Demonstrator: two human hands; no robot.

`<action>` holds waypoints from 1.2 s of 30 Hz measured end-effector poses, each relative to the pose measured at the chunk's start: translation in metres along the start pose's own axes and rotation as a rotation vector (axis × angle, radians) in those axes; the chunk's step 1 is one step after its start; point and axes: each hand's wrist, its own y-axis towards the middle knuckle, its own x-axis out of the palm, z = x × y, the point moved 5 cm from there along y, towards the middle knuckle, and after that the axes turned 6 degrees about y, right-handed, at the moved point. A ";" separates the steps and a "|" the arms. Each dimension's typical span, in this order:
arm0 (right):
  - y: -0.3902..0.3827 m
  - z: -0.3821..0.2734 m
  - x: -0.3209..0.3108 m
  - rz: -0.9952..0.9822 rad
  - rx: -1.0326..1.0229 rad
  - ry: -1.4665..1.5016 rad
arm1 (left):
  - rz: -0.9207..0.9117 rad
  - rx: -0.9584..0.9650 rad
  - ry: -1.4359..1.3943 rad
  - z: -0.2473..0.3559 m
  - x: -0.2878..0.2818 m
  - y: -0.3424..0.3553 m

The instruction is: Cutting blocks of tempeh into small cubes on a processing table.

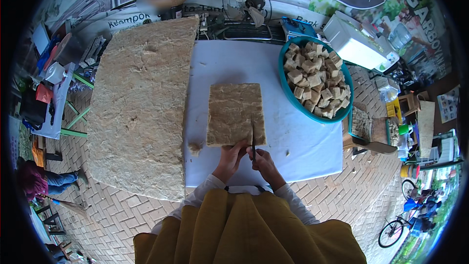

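Observation:
A square tan fibrous slab [232, 112] lies flat on the white-covered table in front of me. My left hand [228, 162] grips its near edge, with the fingertips against the side. In my right hand [266, 165] is a knife [253, 139], its dark narrow blade pointing away from me. The blade lies along a dark cut line near the slab's right side. How deep it sits in the slab I cannot tell. A small torn scrap [195, 148] of the same material rests left of the slab's near corner.
A much larger fibrous sheet [139, 107] covers the table's left side. A teal basin [285, 90] heaped with tan cubes stands at the far right of the white tablecloth [308, 151]. Behind are a fan [247, 5] and a white box [352, 41]. Another person [49, 181] stands far left.

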 end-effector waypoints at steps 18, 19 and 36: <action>0.004 0.006 -0.003 0.028 0.000 0.000 | -0.030 -0.042 0.090 -0.002 -0.006 -0.002; 0.004 0.005 -0.004 0.007 0.000 0.006 | -0.052 -0.035 0.079 -0.002 -0.003 -0.004; 0.005 0.008 -0.005 0.133 -0.075 -0.111 | -0.072 -0.017 0.028 0.005 0.002 -0.011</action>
